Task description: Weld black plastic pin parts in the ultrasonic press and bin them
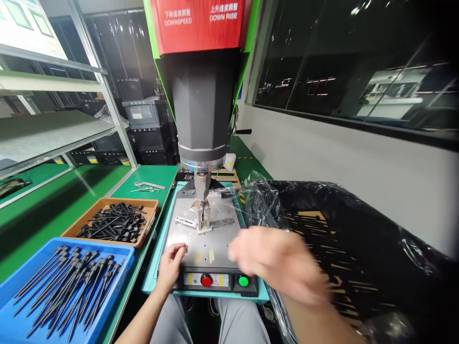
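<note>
My left hand [172,263] is at the left front of the machine's metal plate [222,243], fingers curled in a pinch; what lies between the fingertips, if anything, is too small to make out. My right hand [274,260] is smeared by motion above the right front corner, and its fingers cannot be read. Behind both hands, a small metal fixture [203,222] stands on the plate under the machine's pressing horn [202,186]. A thin dark part shows upright in the fixture. Red [206,280] and green [243,281] buttons sit on the front panel.
To the left, a blue tray [127,267] holds long black stemmed parts, and an orange tray [153,212] holds shorter black ones. Metal wrenches [148,185] lie on the green bench. On the right, a box lined with black plastic [376,229] contains dark slender pieces and cardboard.
</note>
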`<action>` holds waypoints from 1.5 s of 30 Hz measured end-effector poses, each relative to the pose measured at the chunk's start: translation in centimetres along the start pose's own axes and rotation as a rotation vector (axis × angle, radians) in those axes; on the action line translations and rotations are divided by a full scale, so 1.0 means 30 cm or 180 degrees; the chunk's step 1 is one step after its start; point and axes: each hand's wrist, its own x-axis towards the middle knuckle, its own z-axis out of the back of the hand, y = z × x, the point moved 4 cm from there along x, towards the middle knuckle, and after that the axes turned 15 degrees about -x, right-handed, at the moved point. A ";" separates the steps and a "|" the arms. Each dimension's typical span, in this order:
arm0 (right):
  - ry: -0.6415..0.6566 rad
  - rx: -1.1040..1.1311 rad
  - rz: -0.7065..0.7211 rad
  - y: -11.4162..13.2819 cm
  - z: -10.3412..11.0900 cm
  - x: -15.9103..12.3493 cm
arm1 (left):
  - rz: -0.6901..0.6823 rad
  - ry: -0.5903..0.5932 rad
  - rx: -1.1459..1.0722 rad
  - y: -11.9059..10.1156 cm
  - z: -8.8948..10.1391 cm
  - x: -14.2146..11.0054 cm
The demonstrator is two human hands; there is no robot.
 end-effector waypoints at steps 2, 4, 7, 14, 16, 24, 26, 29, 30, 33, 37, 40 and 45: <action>0.0860 -0.0001 -0.0351 -0.080 -0.147 0.048 | 0.0030 0.0471 0.0006 -0.031 -0.094 0.046; 0.0840 -0.0596 -0.0681 -0.209 -0.256 0.084 | -0.0013 0.0689 -0.0016 -0.063 -0.165 0.090; 0.0723 -0.1596 -0.0682 -0.390 -0.361 0.122 | -0.0225 0.0584 -0.0122 -0.104 -0.212 0.141; 0.0290 -0.1956 -0.0582 -0.492 -0.398 0.202 | -0.0291 0.0804 -0.0627 -0.144 -0.235 0.201; 0.0161 -0.2060 -0.0632 -0.487 -0.397 0.222 | -0.0179 0.0790 -0.0671 -0.154 -0.247 0.222; 0.0506 -0.2967 -0.1220 -0.479 -0.356 0.324 | -0.0290 0.0639 -0.0542 -0.205 -0.272 0.273; 0.0550 -0.2991 -0.1165 -0.475 -0.347 0.354 | -0.0263 0.0650 -0.0552 -0.203 -0.271 0.275; 0.0547 -0.3015 -0.1084 -0.465 -0.337 0.381 | -0.0226 0.0644 -0.0612 -0.197 -0.268 0.280; 0.0532 -0.3011 -0.1045 -0.459 -0.333 0.382 | -0.0229 0.0631 -0.0629 -0.196 -0.267 0.282; 0.0502 -0.2970 -0.0918 -0.437 -0.320 0.352 | -0.0273 0.0555 -0.0633 -0.195 -0.261 0.280; 0.0534 -0.2614 -0.0664 -0.418 -0.300 0.227 | -0.0302 0.0507 -0.0536 -0.182 -0.235 0.245; 0.0436 -0.2179 -0.0436 -0.402 -0.282 0.108 | -0.0230 0.0428 -0.0459 -0.144 -0.199 0.201; 0.0385 -0.1991 -0.0315 -0.361 -0.270 -0.015 | -0.0123 0.0135 -0.0400 -0.061 -0.135 0.142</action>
